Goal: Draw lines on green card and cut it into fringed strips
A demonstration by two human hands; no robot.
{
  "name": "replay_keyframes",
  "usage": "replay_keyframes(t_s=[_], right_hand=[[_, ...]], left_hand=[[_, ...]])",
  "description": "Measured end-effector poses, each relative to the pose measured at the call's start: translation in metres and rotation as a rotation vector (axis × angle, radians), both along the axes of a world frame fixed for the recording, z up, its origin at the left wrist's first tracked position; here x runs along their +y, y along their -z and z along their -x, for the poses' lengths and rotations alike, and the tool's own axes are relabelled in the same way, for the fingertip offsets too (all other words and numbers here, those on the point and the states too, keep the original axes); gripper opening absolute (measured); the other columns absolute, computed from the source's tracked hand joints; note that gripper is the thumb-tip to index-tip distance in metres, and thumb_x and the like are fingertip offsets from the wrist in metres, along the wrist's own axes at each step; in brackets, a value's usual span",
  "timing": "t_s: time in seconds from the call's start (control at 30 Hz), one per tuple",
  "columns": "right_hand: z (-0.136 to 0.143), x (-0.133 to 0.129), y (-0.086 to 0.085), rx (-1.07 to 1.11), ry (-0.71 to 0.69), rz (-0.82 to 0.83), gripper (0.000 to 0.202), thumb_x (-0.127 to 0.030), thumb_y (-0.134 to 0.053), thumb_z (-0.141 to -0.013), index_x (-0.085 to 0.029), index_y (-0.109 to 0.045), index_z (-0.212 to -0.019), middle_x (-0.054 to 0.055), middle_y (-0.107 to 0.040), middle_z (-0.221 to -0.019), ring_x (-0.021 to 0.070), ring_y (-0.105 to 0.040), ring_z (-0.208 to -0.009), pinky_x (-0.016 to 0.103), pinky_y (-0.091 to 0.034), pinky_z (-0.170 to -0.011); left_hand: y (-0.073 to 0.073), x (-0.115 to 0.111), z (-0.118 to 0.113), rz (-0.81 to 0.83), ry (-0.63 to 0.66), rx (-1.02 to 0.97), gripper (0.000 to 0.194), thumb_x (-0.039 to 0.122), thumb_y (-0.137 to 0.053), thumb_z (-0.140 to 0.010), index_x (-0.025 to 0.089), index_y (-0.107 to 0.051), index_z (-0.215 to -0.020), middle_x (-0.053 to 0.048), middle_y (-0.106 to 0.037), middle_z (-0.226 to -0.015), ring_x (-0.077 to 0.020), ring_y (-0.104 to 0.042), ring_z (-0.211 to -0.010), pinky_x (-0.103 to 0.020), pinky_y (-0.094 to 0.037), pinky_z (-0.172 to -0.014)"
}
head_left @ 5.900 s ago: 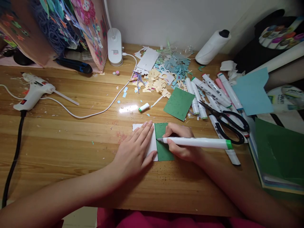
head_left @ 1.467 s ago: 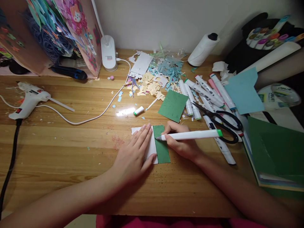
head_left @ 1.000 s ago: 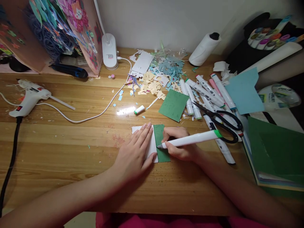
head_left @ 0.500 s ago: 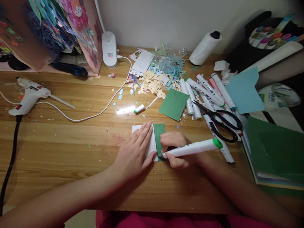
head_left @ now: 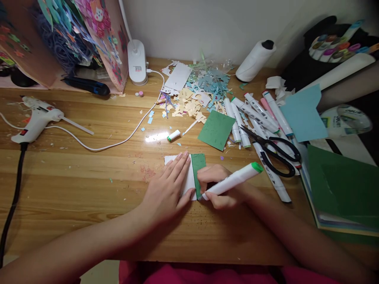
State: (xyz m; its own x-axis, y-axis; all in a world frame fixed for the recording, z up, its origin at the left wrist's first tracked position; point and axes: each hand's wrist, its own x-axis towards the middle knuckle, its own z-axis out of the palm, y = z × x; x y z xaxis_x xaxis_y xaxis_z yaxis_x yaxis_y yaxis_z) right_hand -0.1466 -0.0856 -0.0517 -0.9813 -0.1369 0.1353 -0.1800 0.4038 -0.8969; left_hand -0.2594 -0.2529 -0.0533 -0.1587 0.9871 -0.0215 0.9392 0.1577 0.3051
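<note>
Left hand [head_left: 168,189] lies flat, fingers close together and thumb apart, on a white card [head_left: 169,159] that borders a green card [head_left: 199,161], in from the front edge of the desk [head_left: 89,177]. Right hand [head_left: 215,172] pinches a marker [head_left: 233,180], its tip at the green card's near end. Paper scraps [head_left: 189,103] heap toward the desk's back edge.

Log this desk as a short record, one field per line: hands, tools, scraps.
Left hand: flat on white paper
Right hand: gripping a white marker, tip at the near end of green paper
Loose cap: beyond the white paper
Scissors: lying over other markers
Glue gun: at left
Paper scraps: heaped near the wall
</note>
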Motion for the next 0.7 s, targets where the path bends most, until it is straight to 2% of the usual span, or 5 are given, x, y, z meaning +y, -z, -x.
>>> replay_keyframes(t_s=[0.17,0.3,0.47,0.6,0.7], right_hand=[[0.000,0.004,-0.002,-0.072,-0.011,0.101,0.017,-0.027,-0.048,-0.069,-0.020,-0.042,-0.054,0.000,-0.052,-0.051,0.0117,-0.042,-0.047,0.025,-0.032,-0.048],[0.000,0.005,0.001,-0.108,-0.032,0.104,0.018,-0.029,-0.049,-0.069,-0.020,-0.042,-0.055,-0.001,-0.049,-0.051,0.0112,-0.041,-0.047,0.024,-0.031,-0.048],[-0.002,0.005,0.006,-0.099,-0.042,0.130,0.021,-0.030,-0.051,-0.072,-0.020,-0.040,-0.057,-0.002,-0.047,-0.052,0.0098,-0.038,-0.047,0.023,-0.030,-0.047],[-0.002,0.005,0.008,-0.091,-0.043,0.127,0.017,-0.025,-0.051,-0.069,-0.019,-0.040,-0.057,-0.003,-0.047,-0.052,0.0093,-0.038,-0.046,0.022,-0.029,-0.047],[-0.002,0.007,0.007,-0.095,-0.034,0.169,0.019,-0.028,-0.052,-0.071,-0.019,-0.042,-0.057,-0.004,-0.045,-0.050,0.0093,-0.036,-0.045,0.023,-0.029,-0.046]], left_hand=[[-0.001,0.001,0.001,0.020,0.008,-0.019,0.066,0.043,-0.036,-0.093,0.007,-0.017,-0.145,-0.009,-0.016,-0.154,-0.0170,-0.008,-0.142,-0.033,-0.016,-0.115],[-0.002,0.005,0.001,0.043,0.008,-0.020,0.066,0.044,-0.032,-0.094,0.007,-0.015,-0.146,-0.009,-0.012,-0.154,-0.0172,-0.008,-0.142,-0.034,-0.018,-0.115],[-0.002,0.009,-0.002,0.048,0.027,-0.030,0.065,0.044,-0.030,-0.095,0.008,-0.015,-0.146,-0.008,-0.012,-0.154,-0.0178,-0.009,-0.142,-0.036,-0.020,-0.114],[-0.002,0.009,-0.002,0.040,0.021,-0.033,0.064,0.043,-0.031,-0.094,0.009,-0.014,-0.146,-0.009,-0.014,-0.154,-0.0185,-0.010,-0.142,-0.036,-0.021,-0.114],[-0.001,0.008,-0.002,0.032,0.012,-0.027,0.065,0.043,-0.032,-0.094,0.009,-0.014,-0.146,-0.010,-0.015,-0.154,-0.0192,-0.011,-0.142,-0.037,-0.022,-0.114]])
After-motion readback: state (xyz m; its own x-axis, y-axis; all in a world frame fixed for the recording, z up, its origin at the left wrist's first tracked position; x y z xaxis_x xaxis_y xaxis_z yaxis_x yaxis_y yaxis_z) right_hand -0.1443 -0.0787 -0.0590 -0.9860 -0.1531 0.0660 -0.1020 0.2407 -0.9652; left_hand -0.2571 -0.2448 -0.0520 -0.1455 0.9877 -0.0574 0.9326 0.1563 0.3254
